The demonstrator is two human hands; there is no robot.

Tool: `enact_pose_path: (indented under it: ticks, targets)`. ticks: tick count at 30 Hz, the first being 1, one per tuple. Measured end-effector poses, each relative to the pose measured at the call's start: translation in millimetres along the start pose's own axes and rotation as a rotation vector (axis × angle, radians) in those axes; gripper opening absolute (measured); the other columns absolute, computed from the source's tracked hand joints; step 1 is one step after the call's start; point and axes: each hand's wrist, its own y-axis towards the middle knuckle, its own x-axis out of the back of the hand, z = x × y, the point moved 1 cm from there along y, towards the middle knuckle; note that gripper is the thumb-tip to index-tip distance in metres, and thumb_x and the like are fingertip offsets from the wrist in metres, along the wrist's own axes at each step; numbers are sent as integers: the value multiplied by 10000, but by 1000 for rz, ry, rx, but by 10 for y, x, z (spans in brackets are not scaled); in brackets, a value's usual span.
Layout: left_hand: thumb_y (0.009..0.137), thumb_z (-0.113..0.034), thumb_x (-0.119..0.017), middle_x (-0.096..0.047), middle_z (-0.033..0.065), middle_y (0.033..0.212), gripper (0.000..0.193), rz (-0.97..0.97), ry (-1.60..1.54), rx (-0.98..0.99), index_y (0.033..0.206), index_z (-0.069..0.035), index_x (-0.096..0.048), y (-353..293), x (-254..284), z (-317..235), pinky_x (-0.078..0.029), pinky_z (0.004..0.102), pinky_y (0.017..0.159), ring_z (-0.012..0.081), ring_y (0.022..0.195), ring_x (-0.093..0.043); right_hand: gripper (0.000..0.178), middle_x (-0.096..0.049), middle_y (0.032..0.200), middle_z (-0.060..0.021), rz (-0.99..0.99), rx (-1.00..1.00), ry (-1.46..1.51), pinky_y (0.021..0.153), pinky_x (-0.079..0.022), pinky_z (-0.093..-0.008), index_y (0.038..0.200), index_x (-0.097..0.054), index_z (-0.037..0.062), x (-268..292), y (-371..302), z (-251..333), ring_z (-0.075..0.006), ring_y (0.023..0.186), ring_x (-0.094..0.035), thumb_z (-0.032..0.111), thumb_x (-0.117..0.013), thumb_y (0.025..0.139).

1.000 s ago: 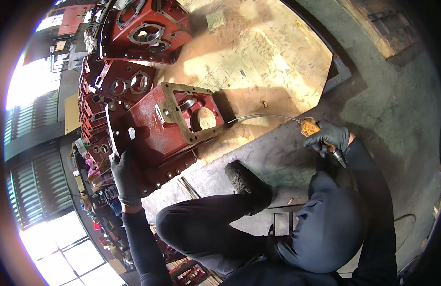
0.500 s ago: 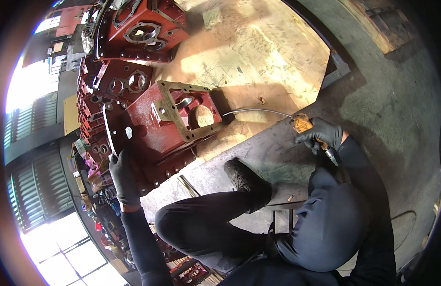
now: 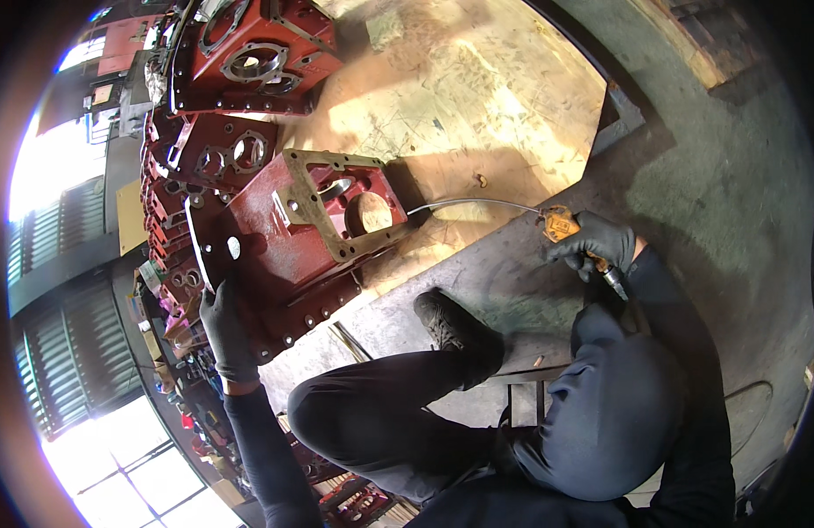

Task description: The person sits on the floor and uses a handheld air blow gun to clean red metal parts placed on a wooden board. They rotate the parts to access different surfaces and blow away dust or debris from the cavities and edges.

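My right hand (image 3: 598,242), in a dark glove, is closed round the handle of an orange air blow gun (image 3: 561,226). Its long, thin, curved metal nozzle (image 3: 477,201) reaches left, its tip close to the open end of a red cast-metal housing (image 3: 275,211). That housing has a bare metal flange with bolt holes round a rectangular opening, and a round bore shows inside. At the housing's near left edge, my left hand (image 3: 228,330), gloved too, grips the rim; some of its fingers are hidden behind the metal.
Another red housing (image 3: 257,66) stands beyond, with more red castings (image 3: 226,150) along the left. The worktable top (image 3: 477,97) is worn and yellowish. My bent leg (image 3: 372,396) and shoe (image 3: 451,330) are below it. A wooden pallet (image 3: 702,48) lies on the floor at far right.
The view has shifted slightly. Both hands keep their holds, and the nozzle tip stays near the housing's open end.
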Motion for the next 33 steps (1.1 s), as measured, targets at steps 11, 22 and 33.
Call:
enact_pose_path:
  ticks: [11,22,33]
  targets:
    - [993,-226,-572,-633,-11,918,261,14,39,-81,1088,-9,-681,38,-3,53,-460,270,775,95,836,-568,224,-618,631,-64,71,-31,-4,422,-470,-298,849,-639,21,33,-93,-101,-142,434,-569,189,-787,844]
    - [976,-246,-604,-671,85,1207,382,164,248,-154,1261,6,-631,-156,-233,-233,-496,360,947,196,1125,-629,246,-637,657,-69,123,-18,-31,436,-509,-285,947,-664,-24,122,76,17,-133,453,-583,177,-774,858]
    - [854,-253,-690,-683,152,1146,515,152,1421,-543,1352,-198,-570,-216,-228,-346,-542,474,855,386,1017,-681,240,-633,619,-84,99,-92,32,409,-458,-289,875,-649,-11,126,78,-16,-159,451,-588,174,-794,828]
